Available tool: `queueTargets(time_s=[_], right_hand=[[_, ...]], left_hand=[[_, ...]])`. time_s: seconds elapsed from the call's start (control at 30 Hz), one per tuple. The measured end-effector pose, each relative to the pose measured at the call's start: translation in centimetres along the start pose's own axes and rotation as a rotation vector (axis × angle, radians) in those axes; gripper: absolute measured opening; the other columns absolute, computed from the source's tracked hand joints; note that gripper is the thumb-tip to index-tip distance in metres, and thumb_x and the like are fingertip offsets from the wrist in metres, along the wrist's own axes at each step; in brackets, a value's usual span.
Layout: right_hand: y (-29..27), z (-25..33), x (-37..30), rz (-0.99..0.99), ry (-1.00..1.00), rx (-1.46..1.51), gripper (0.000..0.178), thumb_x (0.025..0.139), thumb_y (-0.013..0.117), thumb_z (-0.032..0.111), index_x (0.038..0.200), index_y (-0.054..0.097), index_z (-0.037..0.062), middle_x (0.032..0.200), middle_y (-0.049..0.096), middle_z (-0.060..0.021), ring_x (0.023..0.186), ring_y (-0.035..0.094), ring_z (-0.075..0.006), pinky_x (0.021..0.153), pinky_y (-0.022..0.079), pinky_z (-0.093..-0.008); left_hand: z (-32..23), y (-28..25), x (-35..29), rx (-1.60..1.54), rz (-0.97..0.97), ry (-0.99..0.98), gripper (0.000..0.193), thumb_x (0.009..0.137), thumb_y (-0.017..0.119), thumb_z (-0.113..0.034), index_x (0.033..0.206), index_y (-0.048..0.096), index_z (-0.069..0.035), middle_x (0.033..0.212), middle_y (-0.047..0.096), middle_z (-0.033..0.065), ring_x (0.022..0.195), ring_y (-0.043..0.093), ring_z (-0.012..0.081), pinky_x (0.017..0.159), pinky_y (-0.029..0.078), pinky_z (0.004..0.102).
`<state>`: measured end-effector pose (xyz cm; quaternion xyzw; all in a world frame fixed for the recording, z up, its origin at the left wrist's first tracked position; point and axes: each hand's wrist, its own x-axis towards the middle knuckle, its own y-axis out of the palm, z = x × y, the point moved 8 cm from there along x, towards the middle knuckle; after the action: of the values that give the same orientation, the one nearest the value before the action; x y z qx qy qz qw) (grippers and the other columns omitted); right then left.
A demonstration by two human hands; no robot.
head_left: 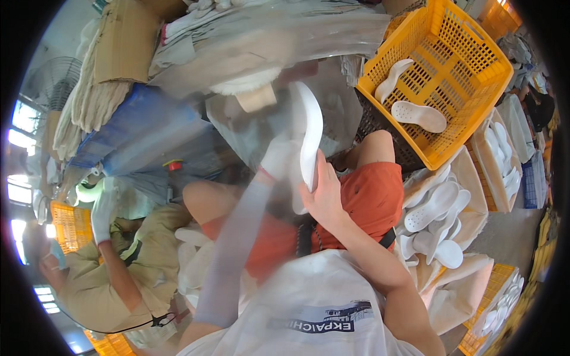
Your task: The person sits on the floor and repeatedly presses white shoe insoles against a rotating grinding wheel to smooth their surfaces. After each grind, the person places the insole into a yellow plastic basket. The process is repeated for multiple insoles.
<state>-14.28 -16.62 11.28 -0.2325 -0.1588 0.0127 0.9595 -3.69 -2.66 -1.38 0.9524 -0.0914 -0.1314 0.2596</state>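
Two white insoles (418,114) in yellow crate (475,59)

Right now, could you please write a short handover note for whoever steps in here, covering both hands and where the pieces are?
Right hand: bare, gripping the white foam shoe insole at its lower end, held upright above the lap.
Left hand: in a white glove, blurred by motion, at the same insole; its grip cannot be told.
Yellow perforated plastic crate, front right: two white insoles lie inside.
Beige cloth sack, at the right side: a heap of white insoles.
Done: two pieces lie in the crate.
Left: the one in hand, and the heap in the sack.
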Motion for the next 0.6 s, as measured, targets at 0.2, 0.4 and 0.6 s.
queueTargets(time_s=[0.2, 0.4, 0.6], right_hand=[[-1.9, -1.7, -4.2, 0.009, -0.012, -0.058, 0.078, 0.087, 0.069, 0.008, 0.153, 0.033, -0.0102, 0.13, 0.057, -0.0288, 0.116, 0.06, -0.0422, 0.097, 0.05, -0.0486], [-1.9, -0.9, 2.2, 0.183, 0.042, -0.193, 0.072, 0.09, 0.07, 0.02, 0.148, 0.043, -0.0117, 0.113, 0.066, -0.0299, 0.107, 0.063, -0.0466, 0.095, 0.052, -0.0488], [-3.5, 1.4, 7.0, 0.233, 0.11, -0.209, 0.066, 0.09, 0.068, 0.025, 0.145, 0.048, -0.0068, 0.121, 0.065, -0.0287, 0.112, 0.062, -0.0466, 0.098, 0.051, -0.0492]], left_hand=[[-3.0, 6.2, -2.6, 0.139, 0.094, 0.134, 0.052, 0.097, 0.068, -0.008, 0.146, 0.054, 0.002, 0.127, 0.067, 0.0051, 0.11, 0.064, 0.0121, 0.095, 0.053, 0.0282], [-1.9, 4.0, -2.0, 0.146, -0.08, 0.034, 0.04, 0.1, 0.068, -0.016, 0.135, 0.06, 0.001, 0.12, 0.069, 0.007, 0.108, 0.066, 0.0176, 0.093, 0.054, 0.0332], [-2.4, 4.8, -0.5, -0.088, -0.074, 0.14, 0.039, 0.101, 0.067, -0.019, 0.135, 0.059, 0.0, 0.118, 0.07, 0.0093, 0.107, 0.068, 0.0232, 0.093, 0.056, 0.0379]])
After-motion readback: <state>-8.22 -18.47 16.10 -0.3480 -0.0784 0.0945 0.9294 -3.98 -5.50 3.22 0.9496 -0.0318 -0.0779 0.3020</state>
